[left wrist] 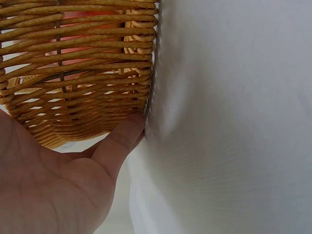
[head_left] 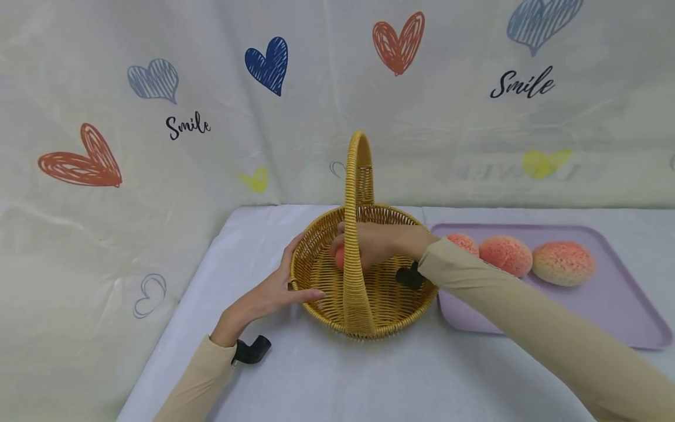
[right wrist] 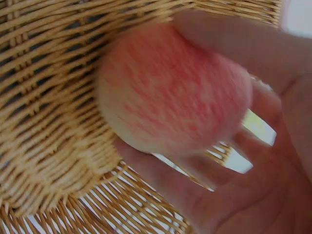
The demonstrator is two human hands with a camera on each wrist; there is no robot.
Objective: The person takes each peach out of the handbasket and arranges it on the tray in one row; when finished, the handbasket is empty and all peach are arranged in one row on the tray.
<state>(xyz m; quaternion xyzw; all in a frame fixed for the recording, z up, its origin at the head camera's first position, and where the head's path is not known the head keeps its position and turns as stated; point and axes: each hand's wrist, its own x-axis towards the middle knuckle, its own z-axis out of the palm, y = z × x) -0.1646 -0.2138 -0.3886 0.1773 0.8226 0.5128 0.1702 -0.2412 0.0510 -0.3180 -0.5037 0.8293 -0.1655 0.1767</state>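
A round wicker basket [head_left: 387,328] with a tall arched handle [head_left: 354,275] stands on the white-covered table. My left hand [head_left: 269,291] holds its left side, thumb over the rim and fingers against the outer wall. In the left wrist view, a fingertip of that hand touches the woven wall [left wrist: 83,73] low down, near the cloth. Reaching in behind the handle, my right hand [head_left: 377,241] grips a pink-and-cream peach [right wrist: 175,92] inside the basket. The thumb and fingers curl round the fruit. From the head, the handle and hand cover most of that peach.
Right of the basket lies a lilac tray [head_left: 596,319]. On it rest a peach [head_left: 506,255], another peach [head_left: 563,263] farther right, and one [head_left: 464,243] partly covered by the right sleeve [head_left: 506,305]. A white cloth backdrop printed with hearts hangs behind.
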